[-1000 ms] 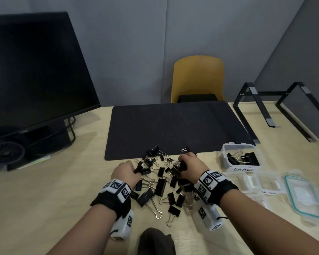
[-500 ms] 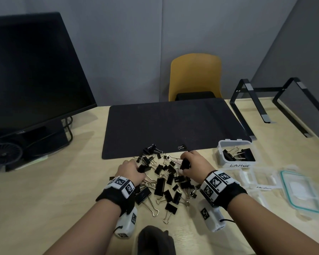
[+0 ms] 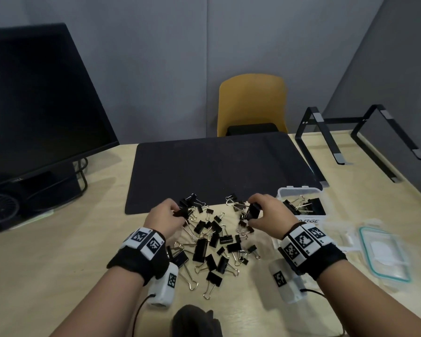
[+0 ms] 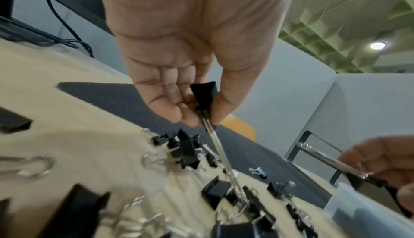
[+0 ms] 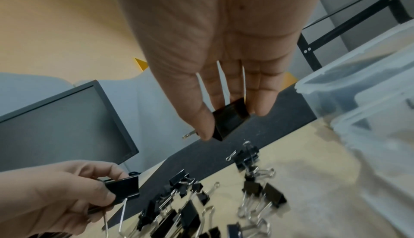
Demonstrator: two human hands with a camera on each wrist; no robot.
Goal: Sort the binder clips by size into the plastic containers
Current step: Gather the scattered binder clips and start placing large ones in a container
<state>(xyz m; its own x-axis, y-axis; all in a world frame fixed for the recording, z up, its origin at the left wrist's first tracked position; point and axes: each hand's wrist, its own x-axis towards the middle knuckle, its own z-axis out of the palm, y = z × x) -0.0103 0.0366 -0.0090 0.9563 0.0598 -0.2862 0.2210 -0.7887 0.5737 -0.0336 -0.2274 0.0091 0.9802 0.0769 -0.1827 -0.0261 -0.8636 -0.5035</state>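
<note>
A pile of black binder clips (image 3: 214, 242) of mixed sizes lies on the wooden table between my hands. My left hand (image 3: 173, 216) pinches a large black clip (image 4: 205, 96) between thumb and fingers, its wire handles hanging down toward the pile. My right hand (image 3: 255, 212) grips another large black clip (image 5: 230, 118), lifted off the pile, just left of the clear container labelled LARGE (image 3: 299, 190). That container holds a few large clips (image 3: 304, 206). Two more clear containers (image 3: 338, 233) stand in front of it, their contents unclear.
A black desk mat (image 3: 216, 166) lies behind the pile. A monitor (image 3: 34, 105) stands at the left, a black laptop stand (image 3: 350, 139) at the back right. A teal-rimmed lid (image 3: 384, 254) lies at the right. A yellow chair (image 3: 252, 103) is beyond the table.
Both hands have risen off the pile, each with a large clip in it. The right hand has drifted right toward the LARGE container.
</note>
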